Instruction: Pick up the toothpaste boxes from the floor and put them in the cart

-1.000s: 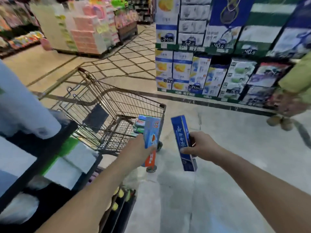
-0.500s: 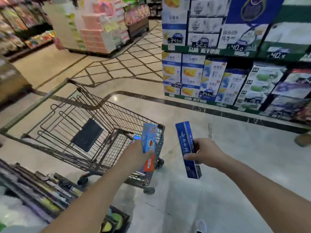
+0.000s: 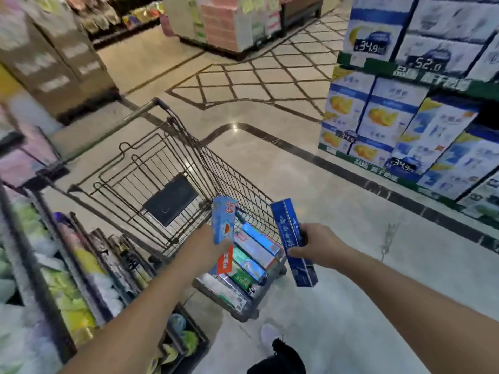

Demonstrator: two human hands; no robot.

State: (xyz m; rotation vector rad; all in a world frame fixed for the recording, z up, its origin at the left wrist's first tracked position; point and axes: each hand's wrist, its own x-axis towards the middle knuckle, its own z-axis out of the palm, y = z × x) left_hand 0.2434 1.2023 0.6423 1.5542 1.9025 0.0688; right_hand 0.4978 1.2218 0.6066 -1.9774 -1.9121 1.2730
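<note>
Far left of the frame is a store shelf (image 3: 40,265) packed with blurry green, yellow and white packs, too smeared to read. Next to it, center-left, sits the wire shopping cart (image 3: 189,168), handle toward the upper left, with a dark flap (image 3: 170,202) hanging on the back panel of its basket. Down in the near end of the cart, lower center, there's a pile of toothpaste boxes (image 3: 251,255) lying side by side, blue, teal and green ones.

The left hand (image 3: 208,247) comes in from the bottom left and holds a light blue toothpaste box (image 3: 222,225) upright, fingers wrapped around its lower half, right above the boxes in the cart. The bottom end of that box shows a red patch.

Just to the right, the right hand (image 3: 316,245) grips a dark blue toothpaste box (image 3: 293,241) around its middle, tilted, hanging over the cart's right rim and the floor (image 3: 351,211) beside it.

Bottom center you can see a white shoe (image 3: 268,334) on the floor. Far right is a display (image 3: 405,125) stacked with blue and white cartons and price tags reading 34.9 and 52.0.
</note>
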